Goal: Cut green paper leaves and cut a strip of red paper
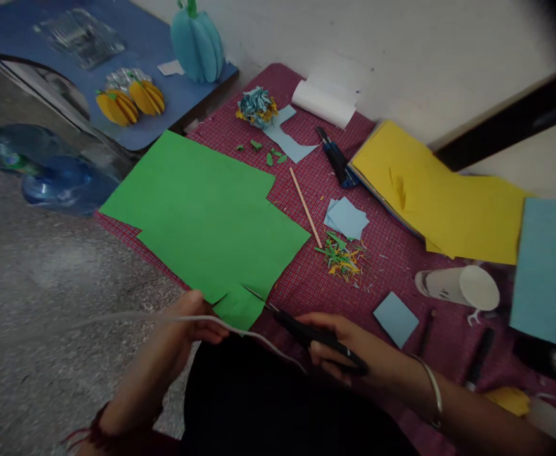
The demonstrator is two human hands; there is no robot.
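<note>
Checked red cloth (297, 285), woven, strewn with clippings. Green paper (202, 209), smooth, flat, stepped in outline, spread over the cloth's left part. Scissors (294, 326), one pair, black-handled, metal-bladed, gripped in right hand (354, 335); one slim blade visible over the green paper's near corner. Left hand (199, 320), fingers curled at the paper's near edge; pinched or merely touching, cannot tell. Wooden stick (306, 209), slender, one. Ribbed pumpkins: yellow (116, 106), two; blue (197, 47), one. Plastic water jugs (64, 187), two.
</note>
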